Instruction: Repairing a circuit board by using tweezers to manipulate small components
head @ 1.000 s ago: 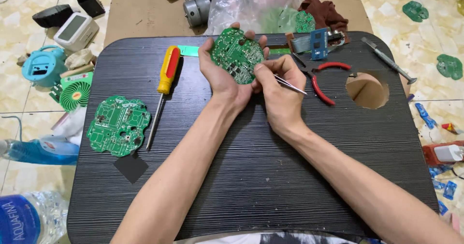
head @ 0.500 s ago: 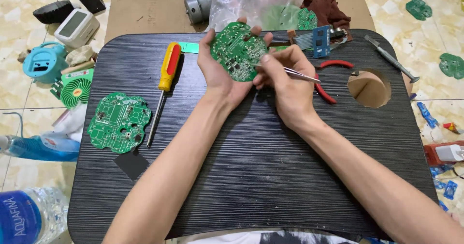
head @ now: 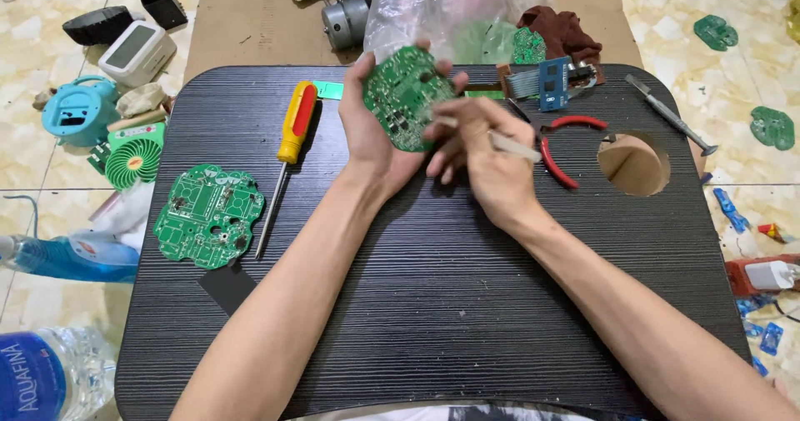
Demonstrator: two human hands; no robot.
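**Round board under the tweezers**

Left hand [head: 371, 133] grips a round green circuit board [head: 406, 96], held up over the far middle of the black tabletop [head: 467, 304]. Right hand [head: 483, 158] is closed on metal tweezers [head: 500, 142], tips at the board's right edge. A 2nd green board [head: 208, 214] lies flat at left w/ a yellow-red screwdriver [head: 287, 150] beside it; red-handled pliers [head: 562, 150] sit right of the hands.

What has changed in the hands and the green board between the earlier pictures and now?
The right hand with the tweezers shifted: their tip, which touched the round green board at its right edge, now lies over the board's lower right part. The left hand holds the board as before. The screwdriver, second board and red pliers lie unmoved on the black table.
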